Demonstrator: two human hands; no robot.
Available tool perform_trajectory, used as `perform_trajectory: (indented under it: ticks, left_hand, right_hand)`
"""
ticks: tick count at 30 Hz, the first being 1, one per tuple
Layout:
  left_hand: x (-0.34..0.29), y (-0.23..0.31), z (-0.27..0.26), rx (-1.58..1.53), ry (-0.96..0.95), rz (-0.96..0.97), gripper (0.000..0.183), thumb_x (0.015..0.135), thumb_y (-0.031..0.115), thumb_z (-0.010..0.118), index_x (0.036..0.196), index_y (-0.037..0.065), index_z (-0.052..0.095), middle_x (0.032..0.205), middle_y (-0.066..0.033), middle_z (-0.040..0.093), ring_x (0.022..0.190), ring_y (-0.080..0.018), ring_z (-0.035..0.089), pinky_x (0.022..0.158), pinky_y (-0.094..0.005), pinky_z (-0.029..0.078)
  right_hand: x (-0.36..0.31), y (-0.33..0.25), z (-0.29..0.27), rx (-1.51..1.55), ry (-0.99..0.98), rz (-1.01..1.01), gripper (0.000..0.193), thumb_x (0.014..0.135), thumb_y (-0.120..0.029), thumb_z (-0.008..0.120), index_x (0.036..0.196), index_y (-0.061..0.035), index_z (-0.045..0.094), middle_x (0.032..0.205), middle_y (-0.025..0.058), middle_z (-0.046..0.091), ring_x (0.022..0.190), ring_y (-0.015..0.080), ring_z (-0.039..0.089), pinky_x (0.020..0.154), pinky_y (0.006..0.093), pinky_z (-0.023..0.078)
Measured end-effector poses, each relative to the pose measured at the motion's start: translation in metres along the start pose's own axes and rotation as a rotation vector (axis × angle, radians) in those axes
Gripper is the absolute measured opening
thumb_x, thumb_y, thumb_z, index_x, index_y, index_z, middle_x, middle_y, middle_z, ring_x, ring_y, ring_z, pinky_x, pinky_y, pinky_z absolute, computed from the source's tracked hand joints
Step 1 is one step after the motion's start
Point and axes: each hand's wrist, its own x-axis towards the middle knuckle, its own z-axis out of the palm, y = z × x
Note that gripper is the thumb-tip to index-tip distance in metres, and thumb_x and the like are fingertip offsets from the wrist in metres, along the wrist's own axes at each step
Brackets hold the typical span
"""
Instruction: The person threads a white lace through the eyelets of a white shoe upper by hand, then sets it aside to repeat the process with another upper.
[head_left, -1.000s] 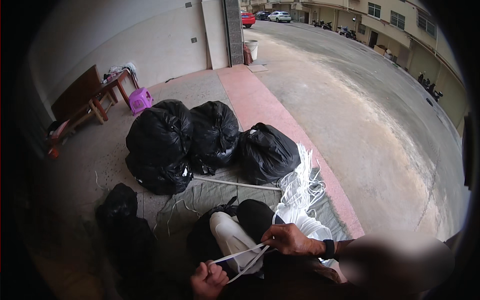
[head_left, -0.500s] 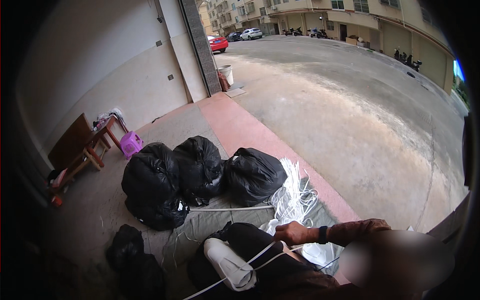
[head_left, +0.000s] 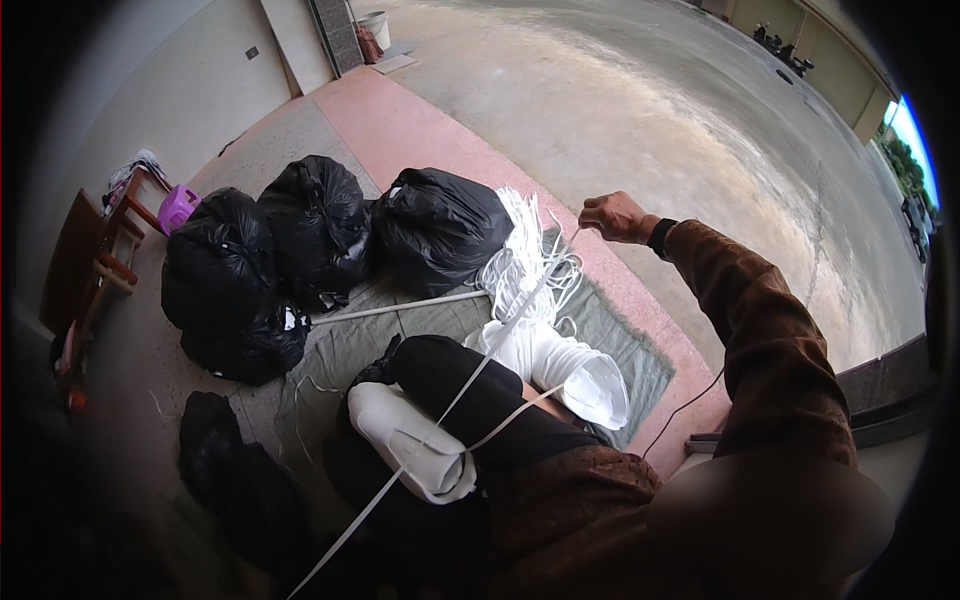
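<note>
My right hand (head_left: 618, 218) is raised at the end of an outstretched arm, its fingers pinched on the end of a flat white lace (head_left: 515, 318). From there the lace runs taut down to the lower left edge of the picture. It crosses a white shoe-like piece (head_left: 408, 440) lying on my dark-clad lap. A second white strand (head_left: 517, 412) leads from that piece toward the right. Beside my leg lie nested white pieces (head_left: 592, 388) of similar look. Beyond them spreads a loose bundle of white laces (head_left: 522, 262). My left hand is outside the picture.
Several stuffed black plastic bags (head_left: 440, 225) stand ahead on the left. A grey-green cloth (head_left: 385, 335) covers the floor, with a pale rod (head_left: 400, 306) across it. Farther left are a purple stool (head_left: 178, 208) and wooden furniture (head_left: 75, 265). A thin dark cable (head_left: 690, 408) lies at right.
My right hand has swung up and away from my lap, stretching the lace out long. The view has tilted down and to the right; the white piece stays on my lap.
</note>
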Motion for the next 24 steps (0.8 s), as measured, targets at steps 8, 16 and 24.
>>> perform_trajectory:
  ticks: [8,16,24]
  left_hand:
    - [-0.1,-0.151,-0.017,0.295,-0.043,0.151,0.025,0.103,0.006,0.055,0.126,-0.003,0.057,0.099,-0.0078,0.062,0.092,-0.0146,0.06,0.084,-0.0312,0.053]
    - [-0.126,-0.381,0.158,0.76,-0.059,0.028,0.004,0.087,-0.006,0.068,0.091,-0.004,0.066,0.08,-0.0075,0.067,0.066,-0.0125,0.062,0.063,-0.0256,0.051]
    - [-0.092,-0.388,0.157,0.829,-0.051,0.226,0.006,0.087,-0.006,0.066,0.088,-0.002,0.062,0.079,-0.0053,0.065,0.066,-0.01,0.059,0.061,-0.0241,0.05]
  right_hand:
    - [0.06,-0.2,0.061,0.844,-0.235,0.509,0.036,0.096,-0.031,0.058,0.085,-0.0004,0.074,0.077,0.0108,0.07,0.073,0.0187,0.064,0.071,0.0348,0.05]
    - [0.076,-0.396,0.063,1.258,-0.371,0.166,0.014,0.088,-0.01,0.072,0.092,0.0032,0.071,0.078,0.0089,0.069,0.075,0.0111,0.063,0.07,0.0296,0.052]
    - [0.096,-0.393,0.074,1.526,-0.345,0.405,0.012,0.093,-0.009,0.07,0.096,0.0028,0.071,0.082,0.0063,0.071,0.074,0.0087,0.062,0.07,0.0252,0.051]
